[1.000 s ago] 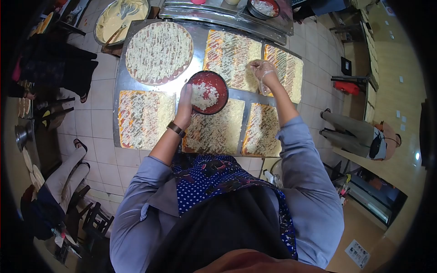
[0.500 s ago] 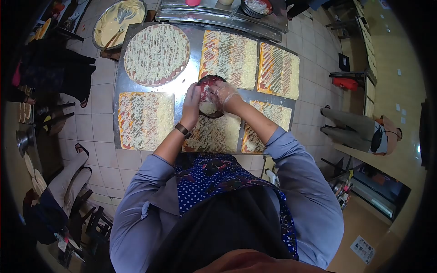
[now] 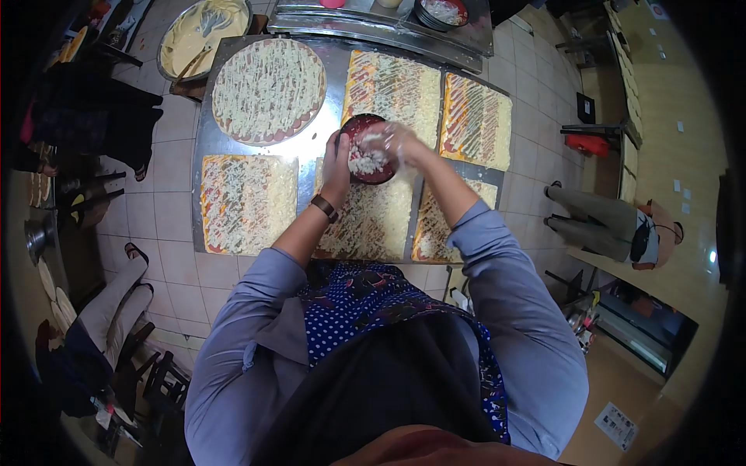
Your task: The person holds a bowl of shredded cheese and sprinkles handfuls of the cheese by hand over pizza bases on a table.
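My left hand grips the side of a dark bowl with a red inside, holding it above the table's middle. White shredded topping, perhaps grated cheese, lies in the bowl. Over its right rim is my right hand, in a clear plastic glove; motion smears its fingers. Below the bowl lies a rectangular slab strewn with pale shreds. Beyond it is another slab with striped toppings, partly hidden by the bowl and my right hand.
A round topped base and more slabs share the metal table. A basin of cream stands at back left, a bowl of white shreds at the back. Other people are at left and right.
The bowl and my left hand have moved slightly up and to the right. My right hand has shifted from inside the bowl toward its right rim.
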The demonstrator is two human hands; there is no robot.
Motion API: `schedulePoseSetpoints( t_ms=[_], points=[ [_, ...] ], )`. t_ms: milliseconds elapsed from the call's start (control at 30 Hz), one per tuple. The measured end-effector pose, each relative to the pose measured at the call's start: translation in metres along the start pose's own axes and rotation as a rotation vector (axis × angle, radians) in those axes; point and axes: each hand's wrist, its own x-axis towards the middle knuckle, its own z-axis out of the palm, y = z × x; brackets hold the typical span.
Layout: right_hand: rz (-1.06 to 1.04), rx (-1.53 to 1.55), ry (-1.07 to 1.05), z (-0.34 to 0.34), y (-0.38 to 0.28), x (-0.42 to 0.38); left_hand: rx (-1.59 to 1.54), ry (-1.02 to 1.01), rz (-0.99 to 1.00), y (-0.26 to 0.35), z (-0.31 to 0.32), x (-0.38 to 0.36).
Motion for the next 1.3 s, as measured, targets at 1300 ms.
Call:
schedulePoseSetpoints(
  t_ms=[1300],
  points=[
    [0.221,0.341,0.103,-0.140,0.076,0.115,-0.220,0.016,-0.057,0.051,-0.090,-0.031]
  ],
)
